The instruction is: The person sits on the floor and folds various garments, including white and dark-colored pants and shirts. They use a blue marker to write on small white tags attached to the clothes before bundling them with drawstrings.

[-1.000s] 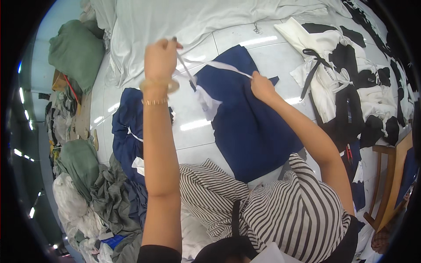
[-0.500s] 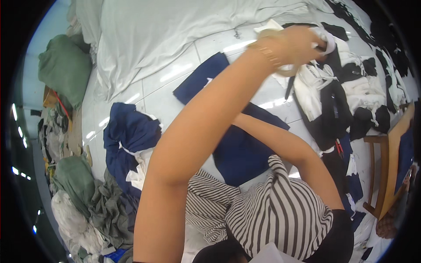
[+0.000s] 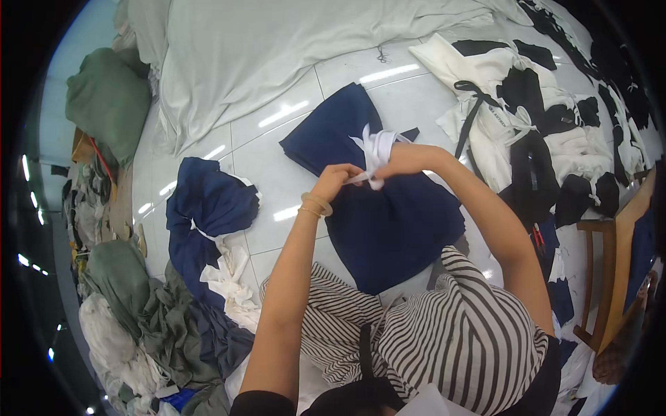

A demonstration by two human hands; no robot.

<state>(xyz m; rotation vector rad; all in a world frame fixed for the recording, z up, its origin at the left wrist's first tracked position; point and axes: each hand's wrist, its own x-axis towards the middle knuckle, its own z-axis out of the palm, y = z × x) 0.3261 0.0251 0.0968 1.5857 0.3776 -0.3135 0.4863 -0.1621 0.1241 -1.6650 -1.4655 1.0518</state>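
A navy cloth bundle (image 3: 395, 229) lies on the tiled floor in front of me, narrowed at its middle and flaring at both ends. Over that narrow part is a bunched white fabric strip (image 3: 378, 149). My left hand (image 3: 338, 179), wearing a bangle, pinches one end of the strip at the bundle's left side. My right hand (image 3: 408, 159) is closed round the gathered part of the same strip, just right of the left hand. Whether the strip passes under the bundle is hidden.
Another navy bundle (image 3: 211, 197) with white cloth lies to the left. Black and white tied garments (image 3: 520, 132) spread over the floor at right, near a wooden stool (image 3: 600, 270). A pale sheet (image 3: 236, 62) covers the far side; green sacks (image 3: 107, 104) stand at left.
My left hand has come back from the far right, above the black and white garments, to the navy bundle. Both hands now hold the white strip there.
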